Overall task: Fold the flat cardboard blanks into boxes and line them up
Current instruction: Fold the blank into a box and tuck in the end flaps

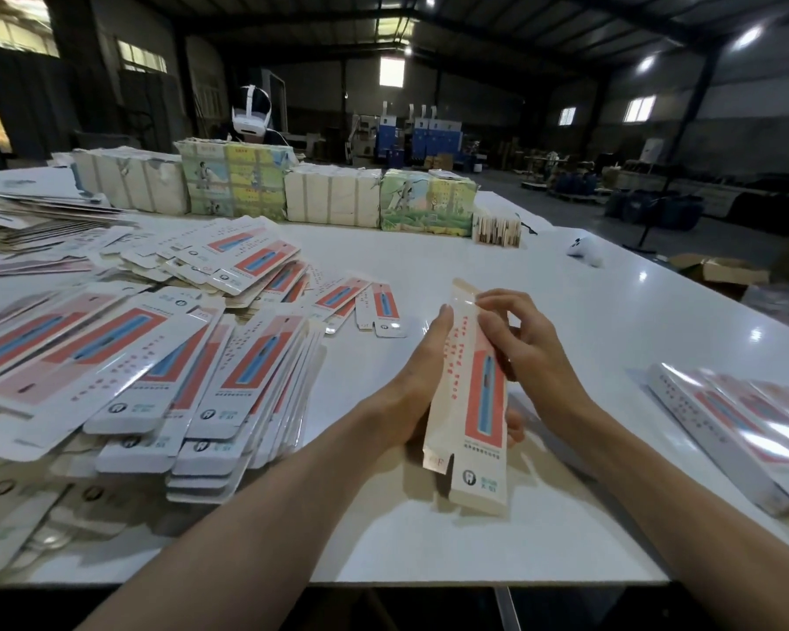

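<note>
- Pointing its far end up and away from the person, the half-formed box (472, 393) is held over the near part of the white table (588, 311). Its long axis runs near to far, and its red and blue printed face is turned up.
- The left hand (422, 384) holds the box from the left and from behind. Its fingers (443, 325) are stretched up along the left edge, and part of the hand shows past the right edge lower down.
- The right hand (529, 352) pinches the upper right edge with curled fingers.
- One box is in hand.
- On the left of the table sprawls a pile of flat blanks (156, 357), overlapping too thickly to count.
- At the right edge, a row of folded boxes (725, 425) lies side by side, well apart from the hands. Glare hides how many there are.
- Along the far side stand four large wrapped bundles (333, 193) in a line, white and picture-printed by turns. One small stack (497, 227) sits at their right end.
- One white controller (586, 252) lies alone beyond the small stack.
- A second person in a white headset (251, 113) is behind the bundles.
- An open brown carton (720, 271) sits on the floor past the table's right side.
- Nothing lies between the hands and the row.
</note>
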{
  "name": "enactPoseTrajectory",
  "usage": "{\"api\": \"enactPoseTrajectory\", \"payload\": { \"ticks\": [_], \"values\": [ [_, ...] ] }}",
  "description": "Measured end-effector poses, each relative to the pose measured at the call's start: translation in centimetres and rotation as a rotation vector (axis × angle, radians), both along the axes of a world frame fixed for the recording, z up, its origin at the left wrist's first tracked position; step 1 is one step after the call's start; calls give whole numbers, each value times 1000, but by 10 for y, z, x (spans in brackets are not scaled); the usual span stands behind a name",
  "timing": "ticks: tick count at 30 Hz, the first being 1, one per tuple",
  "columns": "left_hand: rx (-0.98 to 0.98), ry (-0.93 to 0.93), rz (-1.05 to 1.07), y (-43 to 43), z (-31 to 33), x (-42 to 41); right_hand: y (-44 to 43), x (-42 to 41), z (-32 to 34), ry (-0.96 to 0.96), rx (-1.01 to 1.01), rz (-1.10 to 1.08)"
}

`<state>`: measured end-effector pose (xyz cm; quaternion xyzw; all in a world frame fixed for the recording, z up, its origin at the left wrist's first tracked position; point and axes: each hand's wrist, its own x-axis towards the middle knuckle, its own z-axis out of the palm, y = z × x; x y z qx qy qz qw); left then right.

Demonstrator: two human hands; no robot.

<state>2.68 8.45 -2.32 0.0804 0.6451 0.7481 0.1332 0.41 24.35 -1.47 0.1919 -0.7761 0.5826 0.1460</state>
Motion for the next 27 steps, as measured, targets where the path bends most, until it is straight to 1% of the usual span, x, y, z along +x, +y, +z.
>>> {"api": "enactPoseTrajectory", "payload": {
  "ticks": [2,4,6,8,11,13,16,20,22,25,27],
  "values": [
    [-16,14,-33,1,-1,-1,3,1,2,-93,-125,45],
    [11,-14,-122,3,0,-2,7,1,6,-160,-266,141],
    [49,-63,-192,3,1,-2,9,2,11,-198,-378,253],
    [50,-79,-186,1,0,-2,9,4,15,-208,-433,326],
    [52,-138,-134,-1,0,-1,7,3,14,-186,-440,354],
    [91,-171,-105,-1,2,-2,4,3,13,-163,-435,355],
    [146,-174,-88,-3,4,-4,3,0,8,-227,-497,360],
    [262,-165,-92,-3,1,-4,1,-1,0,-251,-355,350],
    [295,-165,-74,-3,-1,-4,0,-1,0,-246,-369,306],
    [283,-167,-10,0,-1,-4,3,-2,2,-247,-434,234],
    [217,-128,78,3,0,-2,4,-3,3,-240,-430,199]
  ]
}}
